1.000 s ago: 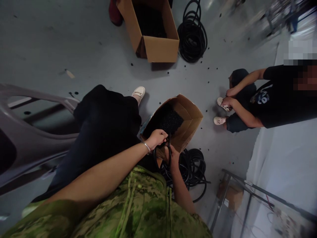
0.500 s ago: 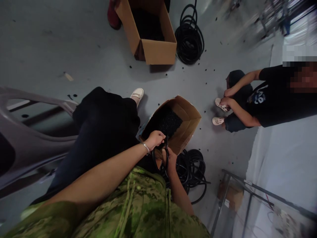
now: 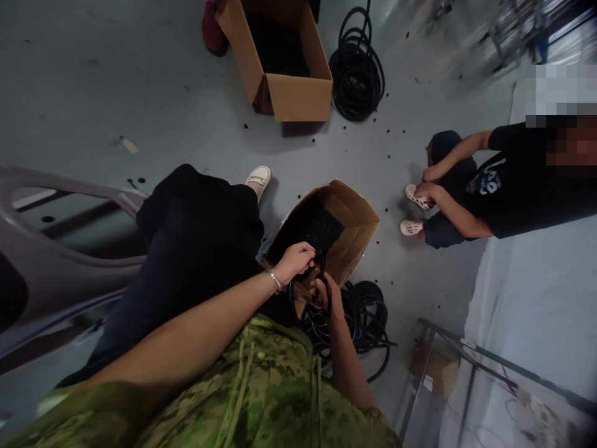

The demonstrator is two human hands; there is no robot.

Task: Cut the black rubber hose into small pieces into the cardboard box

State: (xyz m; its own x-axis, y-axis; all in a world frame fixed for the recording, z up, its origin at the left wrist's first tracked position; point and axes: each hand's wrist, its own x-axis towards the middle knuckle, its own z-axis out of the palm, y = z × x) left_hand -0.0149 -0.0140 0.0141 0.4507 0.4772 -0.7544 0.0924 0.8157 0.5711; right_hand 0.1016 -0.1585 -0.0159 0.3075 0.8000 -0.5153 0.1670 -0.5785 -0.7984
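Over the near edge of an open cardboard box [image 3: 361, 227], my left hand [image 3: 298, 260] pinches the end of a black hose [image 3: 292, 298] that loops down toward my lap. My right hand [image 3: 329, 295] is wrapped round the handles of black scissors [image 3: 323, 267], whose blades point at the fingertips of my left hand. Small black pieces [image 3: 321, 230] lie in the box below my hands. Whether the blades touch the hose is too small to tell. A heap of black hose [image 3: 370, 305] lies on the floor beside my right wrist.
A second cardboard box [image 3: 301, 99] and a coil of black hose [image 3: 357, 81] stand ahead. A person in a black shirt [image 3: 527, 180] crouches at the right. A grey chair [image 3: 69, 249] is at the left, a metal frame [image 3: 473, 358] at the lower right.
My right hand and the scissors have moved slightly right. My left hand has shifted a little right and up, still pinching the hose.
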